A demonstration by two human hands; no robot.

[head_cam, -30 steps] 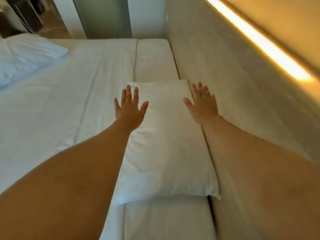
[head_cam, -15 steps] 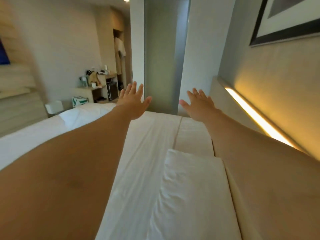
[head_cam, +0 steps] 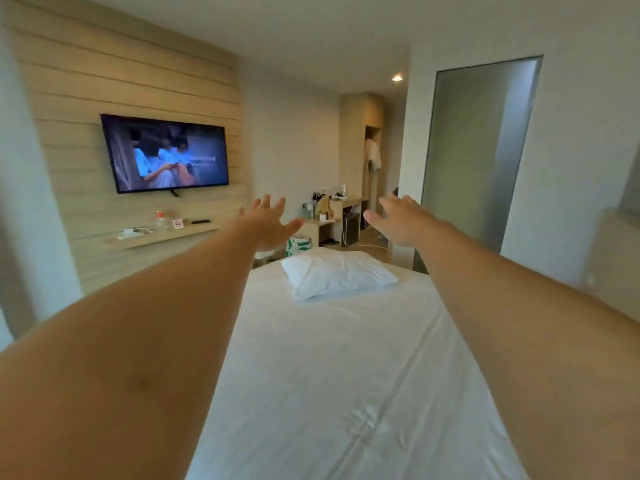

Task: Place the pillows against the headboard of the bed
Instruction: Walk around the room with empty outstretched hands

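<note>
A white pillow (head_cam: 337, 274) lies flat near the far corner of the bed (head_cam: 346, 375), which is covered with a white sheet. Both my arms stretch out over the bed toward it. My left hand (head_cam: 268, 223) hovers above and left of the pillow, fingers spread, holding nothing. My right hand (head_cam: 401, 220) hovers above and right of it, also with fingers apart and empty. Neither hand touches the pillow. The padded headboard (head_cam: 613, 265) shows at the right edge. The pillow seen earlier by the headboard is out of view.
A TV (head_cam: 164, 154) hangs on the wood-panelled wall at left above a shelf (head_cam: 162, 233) with small items. Beyond the bed stand a desk (head_cam: 329, 216) with clutter and a green-and-white bag (head_cam: 297, 245). A frosted glass door (head_cam: 478, 154) is at right.
My view has swung up and left from the pillow by the headboard to the far pillow on the bed. Both hands lifted off the first pillow and now reach forward, empty.
</note>
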